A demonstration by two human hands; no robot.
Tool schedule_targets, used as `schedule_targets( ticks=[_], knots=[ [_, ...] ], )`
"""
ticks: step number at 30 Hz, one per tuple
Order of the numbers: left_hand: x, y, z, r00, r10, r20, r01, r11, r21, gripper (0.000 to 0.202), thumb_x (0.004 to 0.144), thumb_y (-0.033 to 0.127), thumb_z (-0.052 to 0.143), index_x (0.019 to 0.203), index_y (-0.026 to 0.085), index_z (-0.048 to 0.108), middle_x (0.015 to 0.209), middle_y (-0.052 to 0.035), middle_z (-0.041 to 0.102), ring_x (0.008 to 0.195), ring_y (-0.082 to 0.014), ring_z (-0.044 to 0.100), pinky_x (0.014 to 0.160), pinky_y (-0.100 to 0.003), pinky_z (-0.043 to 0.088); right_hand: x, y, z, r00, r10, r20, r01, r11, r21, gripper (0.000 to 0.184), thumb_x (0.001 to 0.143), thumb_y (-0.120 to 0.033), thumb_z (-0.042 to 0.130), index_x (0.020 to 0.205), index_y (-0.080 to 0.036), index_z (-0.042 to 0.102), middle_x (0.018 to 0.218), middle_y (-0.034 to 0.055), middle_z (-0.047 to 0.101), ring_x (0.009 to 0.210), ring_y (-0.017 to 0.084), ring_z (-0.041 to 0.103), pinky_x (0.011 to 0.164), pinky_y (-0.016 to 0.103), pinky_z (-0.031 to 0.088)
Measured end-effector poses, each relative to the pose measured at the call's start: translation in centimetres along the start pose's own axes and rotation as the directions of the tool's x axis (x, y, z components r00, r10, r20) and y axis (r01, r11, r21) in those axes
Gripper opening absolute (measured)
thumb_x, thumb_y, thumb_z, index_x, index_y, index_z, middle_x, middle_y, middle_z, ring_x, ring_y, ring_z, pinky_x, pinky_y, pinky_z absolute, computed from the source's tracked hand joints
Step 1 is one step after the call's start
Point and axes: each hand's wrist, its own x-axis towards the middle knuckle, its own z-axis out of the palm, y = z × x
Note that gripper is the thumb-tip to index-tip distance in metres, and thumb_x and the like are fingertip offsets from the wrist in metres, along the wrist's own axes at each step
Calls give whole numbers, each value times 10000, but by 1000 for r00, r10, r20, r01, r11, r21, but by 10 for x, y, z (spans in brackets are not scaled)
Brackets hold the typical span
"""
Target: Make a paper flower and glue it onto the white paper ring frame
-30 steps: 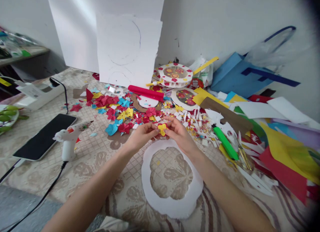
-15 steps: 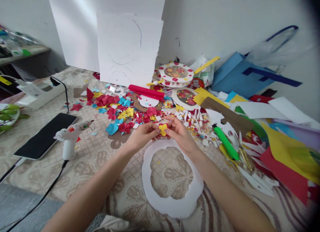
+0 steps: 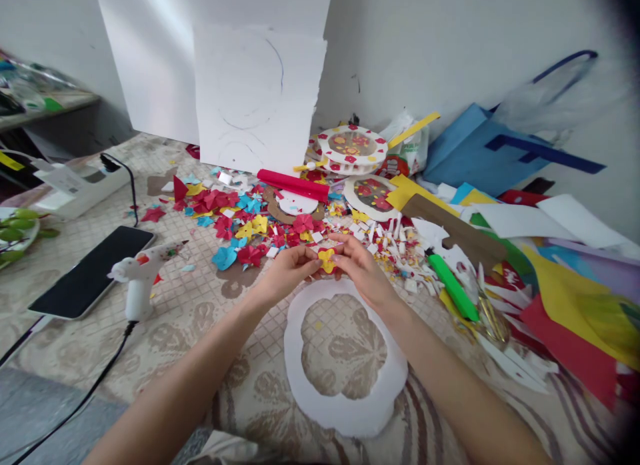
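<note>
A small yellow paper flower [image 3: 327, 259], with some red showing at its edge, is pinched between both hands at the middle of the view. My left hand [image 3: 294, 270] grips its left side with thumb and fingers. On the other side, my right hand [image 3: 358, 267] holds it the same way. Just below the hands lies a white foam ring [image 3: 300, 391] with a scalloped inner edge, flat on the patterned tablecloth. Beyond the fingers are scattered red, blue and yellow paper flowers [image 3: 257, 225] and small white foam bits.
On the left stand a white glue gun [image 3: 139, 295] with its cord and a black-screened phone [image 3: 93, 271]. To the right lie a green cutter [image 3: 454, 288], scissors [image 3: 487, 311] and coloured sheets [image 3: 570, 345]. White boards [image 3: 260, 85] lean at the back, beside a decorated round box [image 3: 353, 161].
Both hands stay in nearly the same place with the yellow flower. The right thumb has shifted slightly on it; everything else looks unmoved.
</note>
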Motion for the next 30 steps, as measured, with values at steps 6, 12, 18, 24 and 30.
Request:
schedule_targets(
  ticks=[6,12,18,24,30],
  knots=[
    [0,-1,-1,1000,-20,-9,20,999,-27,231,751,348,651,797,143,556,720,-21,652,614,-102,601,572,-220,445,2,4,-2,1000,-16,9,16,1000,-21,434,739,-225,603,1160,-222,498,854,1,577,696,120,535,581,252,420],
    [0,0,0,999,-35,-16,34,998,-51,222,746,335,661,795,143,561,700,-11,642,608,-98,601,567,-215,440,2,8,-4,999,-23,27,24,999,-34,463,728,-179,592,1176,-248,498,884,5,583,735,129,548,610,256,431],
    [0,-1,-1,1000,-22,-12,21,999,-46,227,748,347,660,792,145,566,705,-12,644,611,-100,600,573,-220,441,1,2,-3,1000,-15,19,15,1000,-8,418,738,-222,592,1146,-239,506,853,-3,570,710,128,546,590,259,440],
    [-1,0,0,1000,2,5,-2,1000,-9,212,754,341,649,783,147,569,674,-6,635,608,-108,597,575,-226,446,2,0,-2,1000,5,-26,-5,1000,0,359,740,-240,580,1095,-235,528,827,-11,576,696,123,548,596,260,437],
    [0,-1,0,1000,14,21,-14,1000,7,198,764,334,638,795,150,569,695,-9,640,610,-104,594,573,-223,443,3,5,-4,1000,4,-13,-4,1000,2,391,735,-241,609,1115,-220,516,812,-16,587,664,116,545,587,262,422]
  ],
)
